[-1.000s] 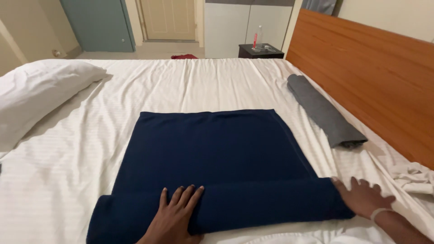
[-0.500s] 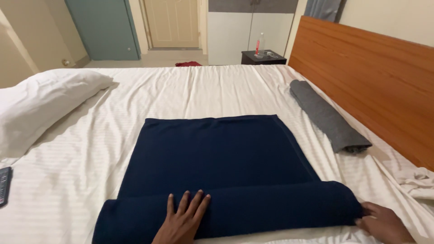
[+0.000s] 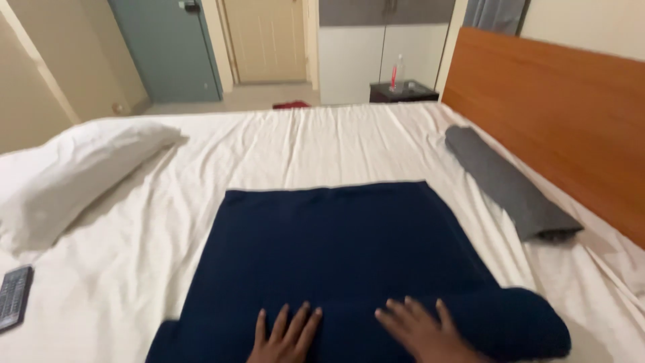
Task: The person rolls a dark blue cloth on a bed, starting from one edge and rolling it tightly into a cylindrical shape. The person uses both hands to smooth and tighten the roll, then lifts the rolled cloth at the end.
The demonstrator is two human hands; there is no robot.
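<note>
Two bare hands pressed flat on a navy blue towel (image 3: pixel 342 249) spread across a white-sheeted bed (image 3: pixel 201 195). Far left, at the bed's edge: a dark remote control (image 3: pixel 13 296). Above it, a white pillow (image 3: pixel 74 178), well apart from the towel. Centre: the towel, its near edge rolled into a thick tube running across the bottom of the view. Left hand (image 3: pixel 285 336) open, fingers spread, palm down on the roll. Just beside it, right hand (image 3: pixel 423 329) likewise open and flat on the roll, clasping nothing. Further right, a rolled grey towel (image 3: pixel 510 185) lying along the wooden headboard (image 3: pixel 557 107). Beyond the bed, a dark nightstand (image 3: pixel 403 91).
</note>
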